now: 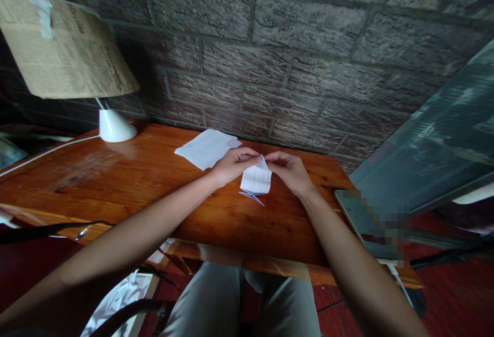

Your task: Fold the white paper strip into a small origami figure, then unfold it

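Observation:
A small folded piece of printed paper (pixel 256 178) is held up just above the wooden desk, its lower edge showing several pointed folds. My left hand (pixel 238 163) pinches its upper left edge between thumb and fingers, and a ring shows on one finger. At the upper right corner, my right hand (pixel 287 169) pinches the same paper with thumb and forefinger. Behind my left hand lies a stack of printed sheets (pixel 204 147) with a round reddish stamp on the top one.
A lamp (pixel 116 126) with a newspaper-covered shade stands at the desk's left, its white cord running off left. A tablet (pixel 363 224) lies at the right edge, partly pixelated. A stone-block wall (pixel 270 64) rises behind the wooden desk (pixel 154 188). Below left, a box (pixel 127 296) holds crumpled white material.

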`<state>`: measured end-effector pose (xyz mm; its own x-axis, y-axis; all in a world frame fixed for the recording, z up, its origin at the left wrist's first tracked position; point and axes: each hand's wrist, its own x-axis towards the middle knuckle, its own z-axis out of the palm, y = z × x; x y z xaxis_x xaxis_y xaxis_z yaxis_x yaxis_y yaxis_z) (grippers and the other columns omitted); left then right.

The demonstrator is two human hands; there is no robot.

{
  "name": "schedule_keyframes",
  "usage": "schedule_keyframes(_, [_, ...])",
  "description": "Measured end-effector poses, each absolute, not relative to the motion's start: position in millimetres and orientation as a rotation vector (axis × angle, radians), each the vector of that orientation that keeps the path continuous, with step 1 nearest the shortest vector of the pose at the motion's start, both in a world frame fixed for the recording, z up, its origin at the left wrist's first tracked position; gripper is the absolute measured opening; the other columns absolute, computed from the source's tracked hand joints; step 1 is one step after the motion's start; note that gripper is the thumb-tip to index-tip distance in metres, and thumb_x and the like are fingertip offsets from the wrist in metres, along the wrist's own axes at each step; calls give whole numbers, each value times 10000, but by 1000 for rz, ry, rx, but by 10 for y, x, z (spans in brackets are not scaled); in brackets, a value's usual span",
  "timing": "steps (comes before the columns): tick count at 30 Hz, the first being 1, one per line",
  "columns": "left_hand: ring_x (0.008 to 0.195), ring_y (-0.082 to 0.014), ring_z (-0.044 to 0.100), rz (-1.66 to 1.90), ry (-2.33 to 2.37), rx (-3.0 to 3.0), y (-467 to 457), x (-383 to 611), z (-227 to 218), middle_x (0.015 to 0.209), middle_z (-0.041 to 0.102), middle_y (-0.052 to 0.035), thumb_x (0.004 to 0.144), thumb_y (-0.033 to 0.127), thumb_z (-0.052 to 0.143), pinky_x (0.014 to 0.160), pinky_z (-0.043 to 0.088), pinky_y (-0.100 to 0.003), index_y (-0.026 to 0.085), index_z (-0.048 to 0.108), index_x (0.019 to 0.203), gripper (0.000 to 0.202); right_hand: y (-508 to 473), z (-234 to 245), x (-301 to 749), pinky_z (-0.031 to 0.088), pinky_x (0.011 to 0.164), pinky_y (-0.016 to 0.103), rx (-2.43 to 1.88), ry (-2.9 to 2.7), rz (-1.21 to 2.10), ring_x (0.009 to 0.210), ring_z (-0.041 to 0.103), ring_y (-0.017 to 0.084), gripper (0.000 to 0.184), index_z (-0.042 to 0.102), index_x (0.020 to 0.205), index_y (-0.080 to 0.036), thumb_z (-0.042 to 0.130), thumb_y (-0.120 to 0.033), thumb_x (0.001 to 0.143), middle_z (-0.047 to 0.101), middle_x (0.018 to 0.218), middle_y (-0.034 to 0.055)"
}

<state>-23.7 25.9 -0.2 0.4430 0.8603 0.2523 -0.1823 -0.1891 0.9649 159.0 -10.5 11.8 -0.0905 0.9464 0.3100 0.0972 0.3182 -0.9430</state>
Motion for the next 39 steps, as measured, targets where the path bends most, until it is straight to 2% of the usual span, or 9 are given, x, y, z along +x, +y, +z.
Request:
schedule_keyframes(5, [766,-176,650,1042,646,1399,243,-253,60,811,743,-36,622,400,861,760,472,-313,158,748,838,343,-119,140,1596,512,770,305,-979,-1476,967,717,632,141,239,723,744,-202,858,-352,616,720,769,-1])
schedule_keyframes(12, [842,-194,664,1008,629,1316,243,-263,53,896,768,-62,608,355,877,868,467,-352,170,790,867,331,-130,146,1607,526,799,330,-1006,-1524,963,744,660,161,233,749,799,-197,826,-368,660,749,817,18])
schedule_keyframes(22, [750,-155,653,1039,622,1139,313,-242,-22,829,745,-44,605,325,880,759,481,-301,153,773,849,317,-149,176,1563,527,843,330,-1022,-1625,948,869,682,184,334,758,937,-221,665,-522,825,760,933,25])
schedule_keyframes(28, [723,-138,637,1085,650,1122,345,-241,-35,796,718,-31,613,301,862,705,485,-274,147,741,838,298,-104,116,1595,531,813,328,-1058,-1512,906,809,676,176,305,749,863,-204,816,-442,685,759,889,32])
schedule_keyframes(31, [696,-127,625,1086,659,1221,325,-262,-10,767,700,-11,648,295,832,658,477,-251,159,712,845,268,-92,106,1613,531,774,325,-1081,-1484,897,769,675,172,286,753,844,-200,814,-431,686,761,863,32])
schedule_keyframes(34, [652,-124,614,1050,627,1409,293,-288,16,693,680,14,674,283,813,620,464,-237,172,693,933,306,-92,123,1615,530,732,322,-1096,-1449,875,749,682,178,309,754,874,-195,809,-438,690,765,863,40])
schedule_keyframes(37, [664,-138,632,1000,594,1495,281,-303,19,705,703,7,675,286,810,645,485,-257,170,685,989,357,-97,142,1602,541,745,333,-1071,-1434,838,773,698,190,362,744,924,-195,822,-446,674,769,891,55])
schedule_keyframes(39, [683,-145,644,1007,582,1519,283,-300,12,752,724,-9,664,290,818,674,495,-274,164,692,956,342,-105,151,1589,549,786,343,-1038,-1464,802,802,706,194,366,741,915,-198,830,-450,665,769,903,60])
